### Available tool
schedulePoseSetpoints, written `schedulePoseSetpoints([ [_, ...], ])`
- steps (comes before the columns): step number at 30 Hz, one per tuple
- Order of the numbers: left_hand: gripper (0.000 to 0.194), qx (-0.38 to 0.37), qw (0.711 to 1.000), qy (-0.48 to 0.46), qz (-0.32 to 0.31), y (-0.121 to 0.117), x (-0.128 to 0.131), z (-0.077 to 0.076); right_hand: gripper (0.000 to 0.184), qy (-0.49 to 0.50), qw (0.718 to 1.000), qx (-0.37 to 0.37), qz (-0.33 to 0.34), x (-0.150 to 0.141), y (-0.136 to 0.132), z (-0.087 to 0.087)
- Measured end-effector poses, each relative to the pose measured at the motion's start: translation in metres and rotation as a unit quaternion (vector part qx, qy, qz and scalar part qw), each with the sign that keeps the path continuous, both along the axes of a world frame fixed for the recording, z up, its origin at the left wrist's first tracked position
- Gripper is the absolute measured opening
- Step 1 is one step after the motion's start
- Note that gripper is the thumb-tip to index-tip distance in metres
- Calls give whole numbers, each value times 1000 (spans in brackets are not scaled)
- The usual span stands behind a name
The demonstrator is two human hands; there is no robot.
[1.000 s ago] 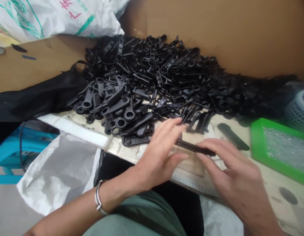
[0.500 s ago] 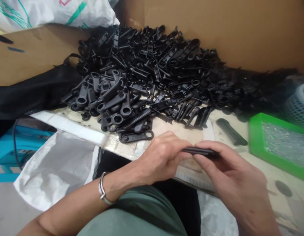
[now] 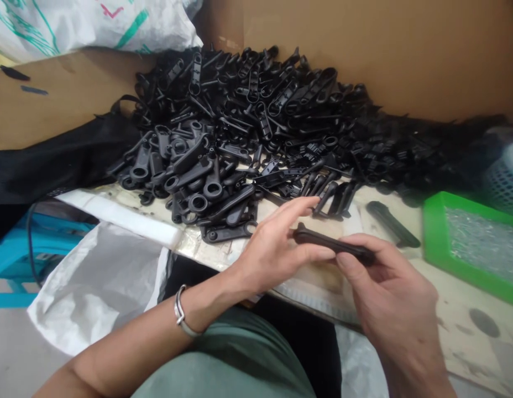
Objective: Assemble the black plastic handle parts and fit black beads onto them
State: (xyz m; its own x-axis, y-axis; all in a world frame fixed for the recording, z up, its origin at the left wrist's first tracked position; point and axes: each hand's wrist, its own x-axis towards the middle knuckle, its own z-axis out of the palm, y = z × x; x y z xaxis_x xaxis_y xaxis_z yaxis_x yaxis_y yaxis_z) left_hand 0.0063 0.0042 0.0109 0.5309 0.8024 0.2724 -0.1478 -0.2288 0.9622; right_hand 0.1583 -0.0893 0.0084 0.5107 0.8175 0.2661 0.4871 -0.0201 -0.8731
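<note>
Both hands share one part: your right hand (image 3: 389, 298) pinches the right end of a long, flat black plastic handle piece (image 3: 329, 243) between thumb and fingertips, closed firmly on it. Your left hand (image 3: 277, 249) is only partly closed; thumb pressed on the piece's left-centre section, fingers extended fwd and spread loosely behind it. The piece lies approx. horizontal between the two hands, just above the near edge of the worn beige worktable (image 3: 447, 309), with its rounded left end projecting past your left thumb.

Ref. items around the grip:
- Large heap of black plastic handle parts w/ ring ends (image 3: 256, 127), directly beyond your left fingers, piled against a brown cardboard wall (image 3: 385, 50).
- Single black plastic strip (image 3: 391, 223) lying flat on the table, near and beyond your right hand, apart from it.
- Green plastic tray holding small silver parts (image 3: 472, 243), at right, well clear of the hands.
- Silver metal bracelet (image 3: 182, 312) on your left wrist.
- White woven sack (image 3: 94, 282) below the table edge, at left.
</note>
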Motion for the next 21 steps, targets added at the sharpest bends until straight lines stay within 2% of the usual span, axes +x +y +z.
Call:
schedulePoseSetpoints([
  [1,72,-91,995,-31,-7,-2,1,0,22,28,1000,-7,-3,-1,-1,-2],
  [3,77,-240,967,-86,-18,-7,4,-1,27,74,997,-20,-14,-5,-3,-5],
  [5,69,-313,940,-130,-28,-12,5,-1,30,86,995,-29,-31,-10,-4,-7],
  [7,53,-325,930,-166,-38,-15,6,0,31,71,996,-40,-35,-14,-4,-6],
  [11,32,-295,940,-168,-30,-16,4,1,32,49,997,-66,-8,-18,-5,-1],
  [14,30,-286,946,-149,-25,-14,1,2,34,14,996,-82,-31,-21,-6,-1],
  [16,32,-285,946,-145,-44,-12,-1,3,34,0,995,-80,-51,-24,-8,-1],
  [21,44,-272,949,-139,-83,-10,-3,3,30,22,996,-33,-84,-28,-8,-4],
])
